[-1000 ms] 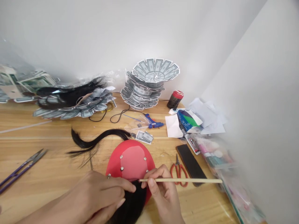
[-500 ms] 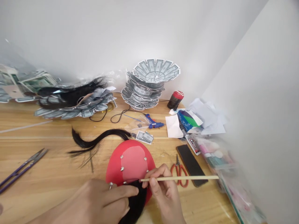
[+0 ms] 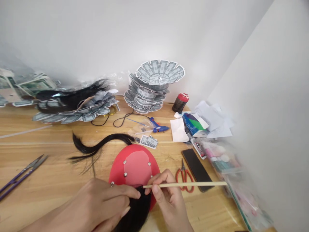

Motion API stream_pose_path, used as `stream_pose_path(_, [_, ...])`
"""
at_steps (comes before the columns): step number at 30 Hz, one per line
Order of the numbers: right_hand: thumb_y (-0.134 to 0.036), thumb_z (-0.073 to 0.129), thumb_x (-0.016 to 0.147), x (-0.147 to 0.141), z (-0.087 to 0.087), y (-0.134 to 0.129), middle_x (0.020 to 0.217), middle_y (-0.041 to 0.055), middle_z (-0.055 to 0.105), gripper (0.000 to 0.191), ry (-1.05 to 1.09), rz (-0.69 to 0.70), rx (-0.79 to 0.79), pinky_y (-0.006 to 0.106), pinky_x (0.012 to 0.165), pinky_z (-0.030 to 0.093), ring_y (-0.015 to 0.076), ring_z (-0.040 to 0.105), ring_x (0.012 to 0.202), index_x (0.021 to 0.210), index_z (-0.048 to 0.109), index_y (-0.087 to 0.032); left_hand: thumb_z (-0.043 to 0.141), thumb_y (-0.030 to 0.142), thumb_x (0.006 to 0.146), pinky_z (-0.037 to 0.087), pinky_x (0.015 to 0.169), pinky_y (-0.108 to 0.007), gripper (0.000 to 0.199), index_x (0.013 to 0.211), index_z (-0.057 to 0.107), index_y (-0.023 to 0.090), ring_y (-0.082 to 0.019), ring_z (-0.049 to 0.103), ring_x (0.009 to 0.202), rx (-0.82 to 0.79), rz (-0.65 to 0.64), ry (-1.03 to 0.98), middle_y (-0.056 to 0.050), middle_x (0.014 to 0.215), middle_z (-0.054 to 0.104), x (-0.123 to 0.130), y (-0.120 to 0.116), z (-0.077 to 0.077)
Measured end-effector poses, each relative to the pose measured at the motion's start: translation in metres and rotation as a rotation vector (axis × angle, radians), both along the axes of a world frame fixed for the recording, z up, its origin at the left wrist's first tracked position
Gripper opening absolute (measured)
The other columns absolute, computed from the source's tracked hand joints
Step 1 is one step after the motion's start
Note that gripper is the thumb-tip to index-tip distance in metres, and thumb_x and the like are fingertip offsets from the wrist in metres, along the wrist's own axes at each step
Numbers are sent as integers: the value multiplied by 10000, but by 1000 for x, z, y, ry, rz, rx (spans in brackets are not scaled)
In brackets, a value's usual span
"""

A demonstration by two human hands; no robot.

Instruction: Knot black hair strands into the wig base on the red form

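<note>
A red dome-shaped piece (image 3: pixel 117 167) with a pink panel and several silver studs rests on the table at the bottom centre. Black hair (image 3: pixel 138 209) hangs over its near side. My left hand (image 3: pixel 98 201) is closed at that hair, its index finger pressed along the top edge and the thumb lower down; part of the grip is hidden. Pinched in the fingers of my right hand (image 3: pixel 169 196) is a thin wooden stick (image 3: pixel 193 184), held level, its left tip touching the hair's upper edge.
Left lie purple-handled scissors (image 3: pixel 21 177) and a loose hair strand (image 3: pixel 96 146). Red-handled pliers (image 3: pixel 184 180) and a phone (image 3: pixel 198 169) lie right. Behind are a blue glue gun (image 3: pixel 158 125), a paper-note tower (image 3: pixel 147 93), and a red-lidded jar (image 3: pixel 180 102).
My left hand has shifted slightly left and down along the hair, baring more of it. The stick stays nearly in place at the hair's edge. The whole view has drifted a little.
</note>
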State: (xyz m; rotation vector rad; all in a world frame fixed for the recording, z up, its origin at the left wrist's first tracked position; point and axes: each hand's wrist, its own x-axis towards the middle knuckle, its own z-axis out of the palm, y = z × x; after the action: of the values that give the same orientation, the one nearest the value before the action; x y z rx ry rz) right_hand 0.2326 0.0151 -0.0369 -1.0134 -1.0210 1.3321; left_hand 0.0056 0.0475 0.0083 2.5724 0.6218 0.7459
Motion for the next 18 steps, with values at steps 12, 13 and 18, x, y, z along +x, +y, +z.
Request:
stream_pose_path(12, [-494,725,942,3,0,0,810,-3,725,280,-20,34,-13,279,763,469,151,673,782,875,645,-233,189,248,1135,557,710,-192,356,1282,512,289,-88,757,882,60,37,12,56,1122,762,4,7,10])
stream_pose_path(13, [-497,726,941,3,1,0,810,-2,725,283,-24,35,-13,279,761,468,152,672,782,875,646,-233,181,258,1141,557,708,-190,364,1284,514,287,-81,757,875,71,39,12,59,1117,764,4,7,9])
stream_pose_path(18, [-505,716,946,3,1,0,816,1,724,286,-28,40,-8,283,768,468,155,671,788,877,647,-236,186,266,1151,553,719,-183,348,1279,509,272,-78,756,896,68,24,26,56,1121,762,1,7,8])
